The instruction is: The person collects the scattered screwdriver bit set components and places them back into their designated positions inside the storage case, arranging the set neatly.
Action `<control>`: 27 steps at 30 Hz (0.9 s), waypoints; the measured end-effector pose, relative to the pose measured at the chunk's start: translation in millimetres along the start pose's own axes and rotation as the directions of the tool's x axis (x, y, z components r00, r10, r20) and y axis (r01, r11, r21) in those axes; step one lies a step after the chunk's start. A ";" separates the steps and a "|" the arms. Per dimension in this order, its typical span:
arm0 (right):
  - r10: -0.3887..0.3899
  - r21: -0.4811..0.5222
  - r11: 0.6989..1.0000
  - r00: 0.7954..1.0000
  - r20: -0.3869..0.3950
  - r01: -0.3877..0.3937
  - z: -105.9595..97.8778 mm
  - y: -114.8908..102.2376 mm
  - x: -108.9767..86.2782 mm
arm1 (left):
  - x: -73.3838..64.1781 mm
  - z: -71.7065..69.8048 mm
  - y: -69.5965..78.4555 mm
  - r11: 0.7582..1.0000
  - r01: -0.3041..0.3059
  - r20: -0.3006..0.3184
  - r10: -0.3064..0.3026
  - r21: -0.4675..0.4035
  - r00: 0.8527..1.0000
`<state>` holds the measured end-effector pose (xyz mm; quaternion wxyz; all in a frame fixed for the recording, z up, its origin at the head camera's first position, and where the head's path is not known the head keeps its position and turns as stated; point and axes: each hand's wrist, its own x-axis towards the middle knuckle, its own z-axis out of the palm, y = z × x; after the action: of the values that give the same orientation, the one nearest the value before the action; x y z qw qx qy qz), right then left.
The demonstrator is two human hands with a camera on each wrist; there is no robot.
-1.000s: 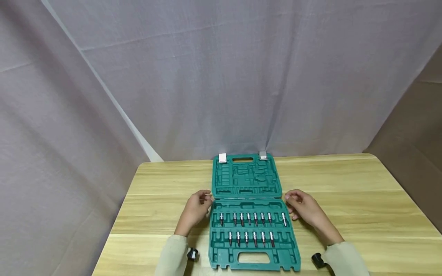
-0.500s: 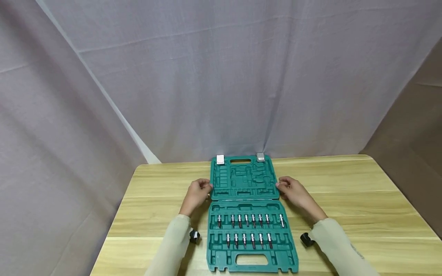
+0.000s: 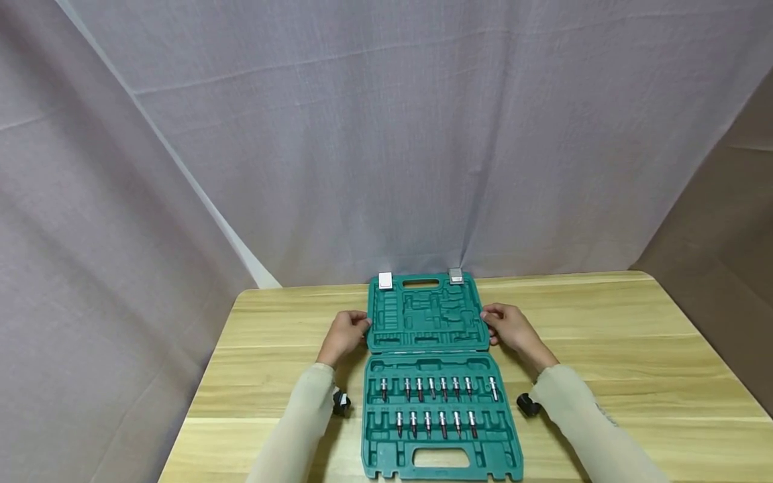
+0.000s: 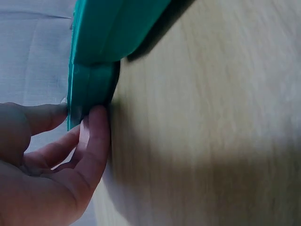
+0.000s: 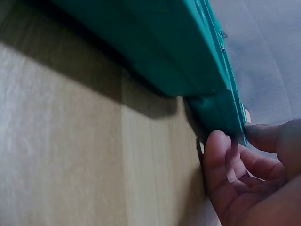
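Note:
A green plastic socket case lies unfolded on the table in the head view, its lid (image 3: pixel 423 320) at the back and its base (image 3: pixel 386 451) in front. Two rows of bit sockets (image 3: pixel 443 386), chrome with dark tips, sit in the base. My left hand (image 3: pixel 343 337) pinches the lid's left edge, thumb on the rim and fingers low against the side, as the left wrist view shows on the green lid wall (image 4: pixel 91 82). At the opposite edge, my right hand (image 3: pixel 513 330) grips the lid the same way, thumb above and fingertips beneath.
Two latches, one whitish (image 3: pixel 385 280) and one grey (image 3: pixel 455 276), stand at the lid's far edge. Behind the wooden table (image 3: pixel 604 349) hangs a grey-mauve curtain (image 3: pixel 386 147). Black wrist devices (image 3: pixel 528 405) sit under both sleeves.
Both hands have slid away from me, from beside the hinge to the lid's sides, and now grip its edges. The case looks unmoved, still lying flat.

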<state>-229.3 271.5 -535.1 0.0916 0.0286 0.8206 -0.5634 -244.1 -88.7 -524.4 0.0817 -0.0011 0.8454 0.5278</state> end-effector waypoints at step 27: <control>-0.147 -0.036 0.989 0.986 -0.073 0.145 4.5 -13.1 -9.4 | -15.3 -4.8 5.1 0.995 -0.087 -0.184 0.077 -0.045 0.980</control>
<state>-221.5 263.1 -522.9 0.0194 -0.0116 0.8318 -0.5546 -230.1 -92.0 -515.7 -0.0179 -0.0166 0.8345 0.5505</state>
